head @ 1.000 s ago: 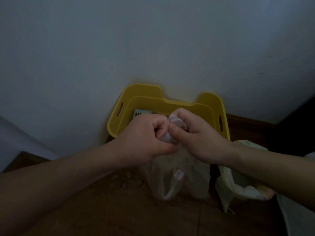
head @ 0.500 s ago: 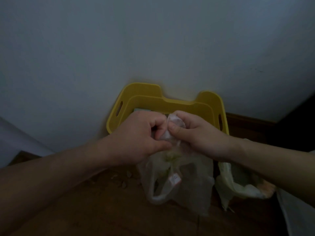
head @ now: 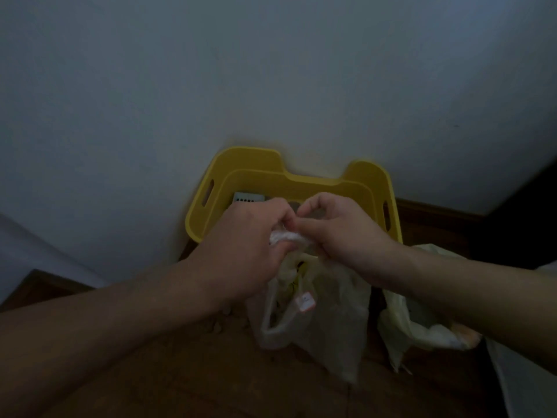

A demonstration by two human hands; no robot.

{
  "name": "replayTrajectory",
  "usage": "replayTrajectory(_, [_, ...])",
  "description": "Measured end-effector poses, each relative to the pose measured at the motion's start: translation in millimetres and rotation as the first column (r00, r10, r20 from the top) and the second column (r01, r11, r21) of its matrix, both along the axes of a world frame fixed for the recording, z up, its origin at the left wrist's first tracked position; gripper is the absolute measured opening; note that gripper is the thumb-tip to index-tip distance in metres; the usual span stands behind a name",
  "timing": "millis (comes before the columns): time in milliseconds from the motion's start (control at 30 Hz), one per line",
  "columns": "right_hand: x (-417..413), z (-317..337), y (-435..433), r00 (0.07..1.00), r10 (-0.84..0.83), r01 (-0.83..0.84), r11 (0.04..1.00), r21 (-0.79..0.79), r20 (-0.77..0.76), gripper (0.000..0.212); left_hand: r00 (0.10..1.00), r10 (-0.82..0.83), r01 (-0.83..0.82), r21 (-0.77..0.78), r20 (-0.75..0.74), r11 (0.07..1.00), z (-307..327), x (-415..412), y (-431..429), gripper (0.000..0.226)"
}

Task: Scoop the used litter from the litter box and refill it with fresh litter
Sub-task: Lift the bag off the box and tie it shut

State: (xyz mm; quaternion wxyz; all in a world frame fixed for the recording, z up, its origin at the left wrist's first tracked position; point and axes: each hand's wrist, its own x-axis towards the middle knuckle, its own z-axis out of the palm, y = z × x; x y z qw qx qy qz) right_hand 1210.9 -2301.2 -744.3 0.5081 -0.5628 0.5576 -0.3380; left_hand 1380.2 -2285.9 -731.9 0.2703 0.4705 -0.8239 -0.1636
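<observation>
Wooden floor [head: 187, 375]; white wall [head: 211, 86]

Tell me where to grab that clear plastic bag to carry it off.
Grip the clear plastic bag at its twisted neck, from above, where the left hand and right hand pinch it. The body hangs limp below.

The left hand [head: 250, 245] and right hand [head: 340, 236] cover the front rim and most of the inside of the yellow litter box [head: 289, 182], so its litter cannot be seen; a pale slotted object [head: 248, 198] inside shows only its top edge; the bunched neck of the clear plastic bag [head: 325, 315] is hidden within the fingers; its small tag [head: 305, 303] is too small to read; the second bag [head: 422, 321] is partly behind the right forearm; both forearms run off the frame.
</observation>
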Motion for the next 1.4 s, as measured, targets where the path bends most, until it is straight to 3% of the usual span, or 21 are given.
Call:
replayTrajectory(167, [-4.4, 1.5, 1.4, 0.995, 0.079, -0.084, 0.994, -0.077, -0.062, 0.025, 0.993, 0.034, -0.034, 0.004, 0.112, 0.999, -1.4, 1.8, -6.7, 0.007])
replayTrajectory(267, [-8.5, 0.7, 3.3, 0.979, 0.193, -0.198, 0.977, -0.082, -0.07, 0.005, 0.993, 0.048, -0.067, 0.173, 0.111, 0.983, 0.0, 2.8, -10.7, 0.01])
replayTrajectory(333, [-11.3, -2.0, 2.9, 0.965, 0.231, -0.244, 0.965, -0.092, -0.127, 0.016, 0.991, 0.081, -0.111, 0.334, 0.104, 0.936, 0.5, 2.7, -13.2, 0.017])
replayTrajectory(400, [-13.5, -4.6, 2.1, 0.968, 0.216, -0.234, 0.963, -0.135, -0.13, 0.017, 0.991, 0.13, -0.117, 0.554, 0.016, 0.824, 1.2, 3.9, -14.4, 0.023])
replayTrajectory(500, [-17.7, -6.7, 1.0, 0.983, 0.112, -0.15, 0.944, -0.295, -0.142, 0.018, 0.971, 0.163, 0.052, 0.821, -0.174, 0.569, 7.0, 9.2, -14.9, 0.025])
replayTrajectory(600, [-23.4, -8.5, 0.5, 0.971, -0.064, -0.055, 0.878, -0.476, -0.229, 0.034, 0.929, 0.213, 0.184, 0.877, -0.303, 0.445, 9.3, 12.6, -15.9, 0.026])
replayTrajectory(667, [-23.3, -7.5, 2.2, 0.971, -0.069, -0.046, 0.885, -0.463, -0.228, 0.033, 0.895, 0.269, 0.232, 0.886, -0.356, 0.401, 7.6, 10.9, -16.2, 0.029])
replayTrajectory(800, [-21.8, -5.4, 6.0, 0.977, 0.031, -0.113, 0.915, -0.388, -0.212, 0.019, 0.833, 0.325, 0.316, 0.868, -0.447, 0.384, 1.8, 7.3, -16.3, 0.027])
replayTrajectory(1000, [-20.5, -5.5, 10.3, 0.972, 0.21, -0.233, 0.91, -0.344, -0.105, 0.02, 0.781, 0.348, 0.374, 0.835, -0.518, 0.404, -1.0, 6.6, -17.4, 0.029])
replayTrajectory(1067, [-17.9, -8.7, 11.1, 0.972, 0.215, -0.233, 0.91, -0.342, -0.091, 0.031, 0.804, 0.313, 0.357, 0.832, -0.505, 0.425, -1.2, 7.9, -17.5, 0.026])
replayTrajectory(1167, [-16.6, -9.7, 8.0, 0.985, 0.154, -0.171, 0.912, -0.372, -0.076, 0.013, 0.828, 0.28, 0.324, 0.823, -0.485, 0.467, 1.3, 8.1, -16.8, 0.021])
replayTrajectory(1233, [-17.2, -5.7, 6.0, 0.992, 0.121, -0.125, 0.925, -0.36, -0.035, 0.005, 0.805, 0.315, 0.306, 0.806, -0.503, 0.507, 2.7, 9.6, -18.1, 0.02])
replayTrajectory(1400, [-20.4, 5.3, -1.0, 0.963, 0.23, -0.184, 0.943, -0.278, 0.142, 0.016, 0.748, 0.362, 0.305, 0.773, -0.556, 0.557, 4.7, 15.8, -21.5, 0.014])
